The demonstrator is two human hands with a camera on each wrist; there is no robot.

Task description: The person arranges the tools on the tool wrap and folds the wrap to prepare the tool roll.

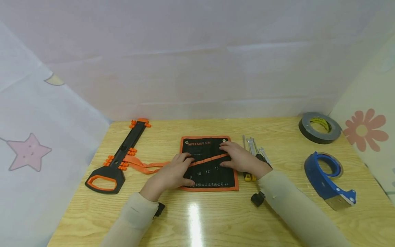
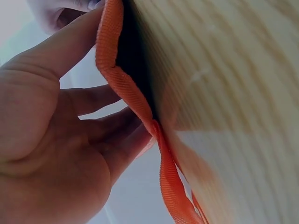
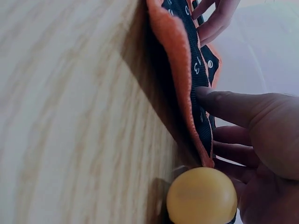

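A black tool pouch (image 1: 213, 176) with orange trim lies flat on the wooden table, its pockets printed with numbers. On its left part rests my left hand (image 1: 176, 171), with fingers spread and relaxed. In the left wrist view the thumb (image 2: 65, 44) reaches the orange edge. My right hand (image 1: 242, 158) touches the right part of the pouch, and in the right wrist view its thumb (image 3: 229, 102) lies near the number 13. Beside that hand are several wrenches (image 1: 251, 145) and yellow-ended screwdrivers (image 1: 247, 177), partly hidden by the wrist.
To the left lies a black tool (image 1: 128, 144) with an orange-lined handle and orange clips. Orange straps (image 1: 143, 166) run from the pouch toward it. At the right are a grey tape roll (image 1: 319, 137) and a blue tape dispenser (image 1: 324, 185). A cloth-covered wall (image 1: 197, 85) stands behind the table.
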